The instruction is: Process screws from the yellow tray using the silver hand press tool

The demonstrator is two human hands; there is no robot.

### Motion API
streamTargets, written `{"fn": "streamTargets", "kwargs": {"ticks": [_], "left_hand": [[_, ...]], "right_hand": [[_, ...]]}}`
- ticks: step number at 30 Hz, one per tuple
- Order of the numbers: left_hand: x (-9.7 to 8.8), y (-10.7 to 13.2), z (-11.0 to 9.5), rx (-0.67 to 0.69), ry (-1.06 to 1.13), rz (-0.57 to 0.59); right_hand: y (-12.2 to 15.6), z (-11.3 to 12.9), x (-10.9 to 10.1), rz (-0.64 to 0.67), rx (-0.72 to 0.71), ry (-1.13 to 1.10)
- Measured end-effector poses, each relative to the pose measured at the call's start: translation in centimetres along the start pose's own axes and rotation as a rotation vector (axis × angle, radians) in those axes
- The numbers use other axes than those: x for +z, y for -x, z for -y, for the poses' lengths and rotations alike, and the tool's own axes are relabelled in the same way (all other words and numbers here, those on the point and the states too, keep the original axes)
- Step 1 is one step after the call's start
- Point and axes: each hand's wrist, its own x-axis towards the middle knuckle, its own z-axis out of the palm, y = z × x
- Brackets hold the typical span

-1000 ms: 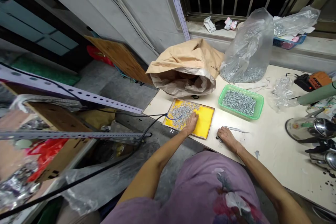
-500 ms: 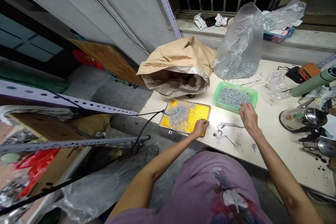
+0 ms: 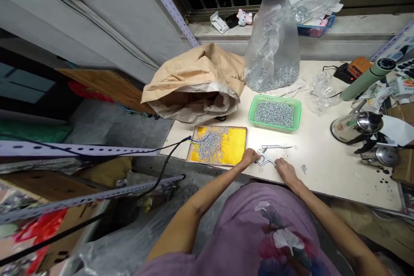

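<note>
A metal hand tool with two long handles [image 3: 270,155] lies on the pale table [image 3: 330,155] near its front edge. My left hand [image 3: 249,156] rests closed at the tool's left end, right beside the yellow tray [image 3: 234,146] that holds a heap of small metal pins. My right hand [image 3: 284,168] lies on the table by the tool's near handle, fingers curled and touching it. Whether either hand holds a pin is too small to see. A green basket [image 3: 274,114] full of the same pins stands behind the tool.
A brown paper sack [image 3: 194,82] lies open at the back left. A clear plastic bag of pins [image 3: 273,47] stands behind the basket. A steel kettle [image 3: 357,125], a green roll [image 3: 365,79] and an orange charger [image 3: 355,68] sit at right. A black cable [image 3: 168,159] hangs off the left edge.
My right hand has come back from the green basket to the tool. My left hand has left the yellow tray and moved to the tool's left end. The view has shifted rightward.
</note>
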Motion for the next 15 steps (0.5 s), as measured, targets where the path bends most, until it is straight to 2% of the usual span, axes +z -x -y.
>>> {"fn": "streamTargets", "kwargs": {"ticks": [5,11,15], "left_hand": [[-0.1,0.2,-0.7,-0.010,-0.032,0.063],[-0.6,0.5,-1.3,0.068,-0.126,0.066],[-0.6,0.4,-1.4,0.030,-0.111,0.101]], "right_hand": [[0.0,-0.4,0.7,-0.025,-0.026,0.015],[-0.2,-1.1,1.8,-0.069,-0.092,0.044],[-0.3,-1.3,2.0,-0.077,-0.105,0.052]]}}
